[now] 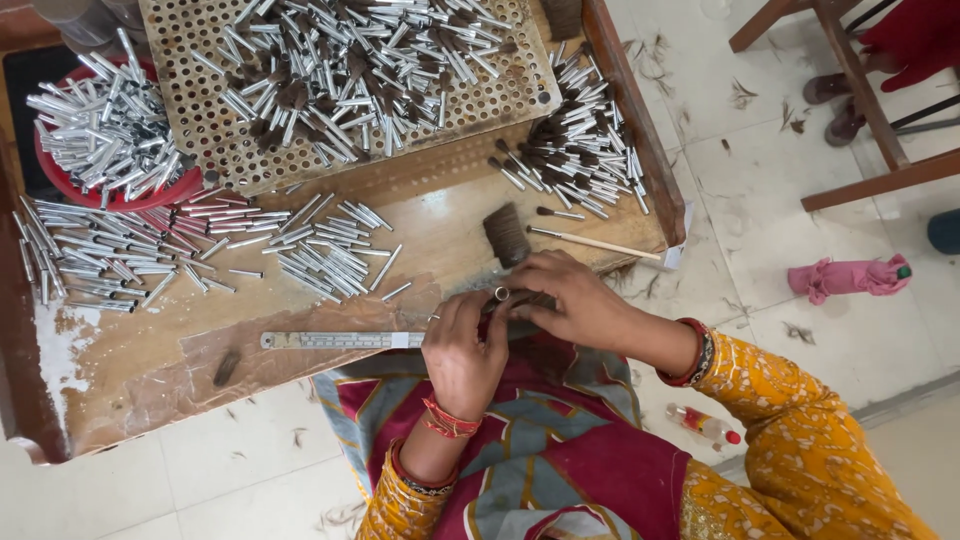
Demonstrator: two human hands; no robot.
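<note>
lying loose across the worn wooden table (150,350): silver metal tubes (95,250), a perforated tray (210,130), a steel ruler (340,340). left hand (462,350) and right hand (570,300) pinched together on a small metal ferrule (501,293) at the table's near edge. pale tiled floor (780,200).

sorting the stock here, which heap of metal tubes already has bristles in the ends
The heap of tubes at the table's far right corner, beside the perforated board: dark bristle tufts show in its ends. The heap in the red bowl is bare silver.
</note>
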